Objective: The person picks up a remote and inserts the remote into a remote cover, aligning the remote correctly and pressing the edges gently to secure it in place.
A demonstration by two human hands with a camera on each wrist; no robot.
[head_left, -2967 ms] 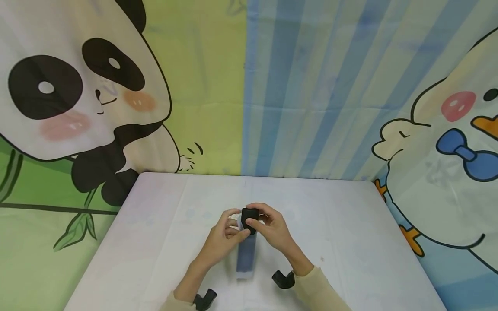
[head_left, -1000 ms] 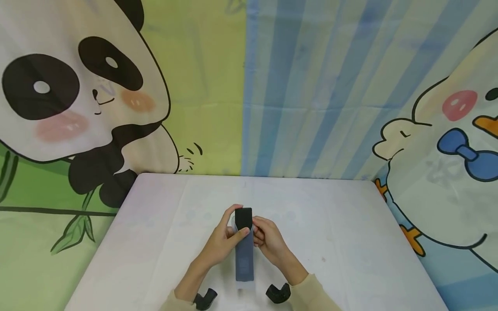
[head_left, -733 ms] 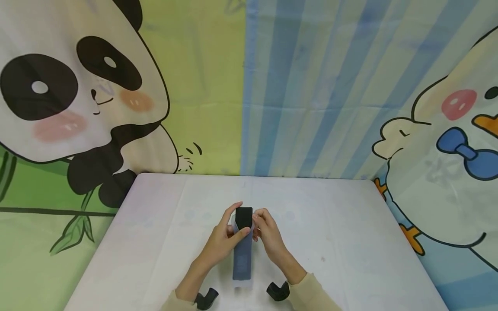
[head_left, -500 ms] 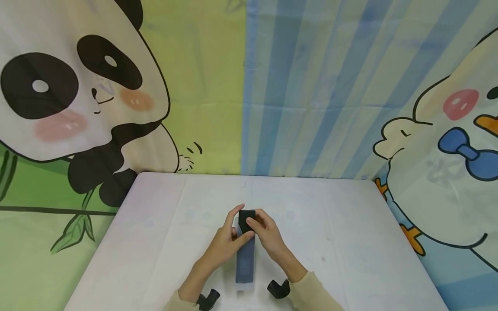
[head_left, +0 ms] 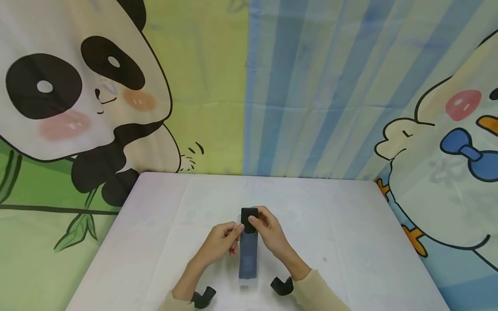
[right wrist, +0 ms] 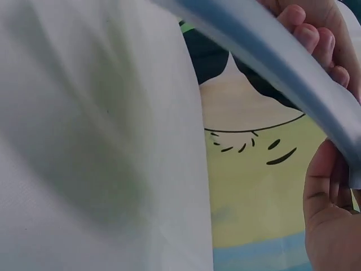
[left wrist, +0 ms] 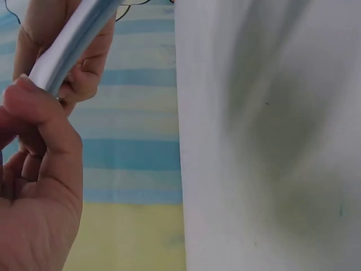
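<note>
Though mostly blue-grey — smooth, black-ended strip (head_left: 248,255)

Over the head feed I see a white table (head_left: 319,216); beyond its far left corner, a printed panda (head_left: 89,99); a blue-striped panel (head_left: 311,86) mid-backdrop; at right, a white printed bird (head_left: 439,185) wearing a blue bow tie (head_left: 470,153).

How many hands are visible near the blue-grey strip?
2. The left hand touches the blue-grey strip on its left side; the right hand holds its black end. No other hand shows.
</note>
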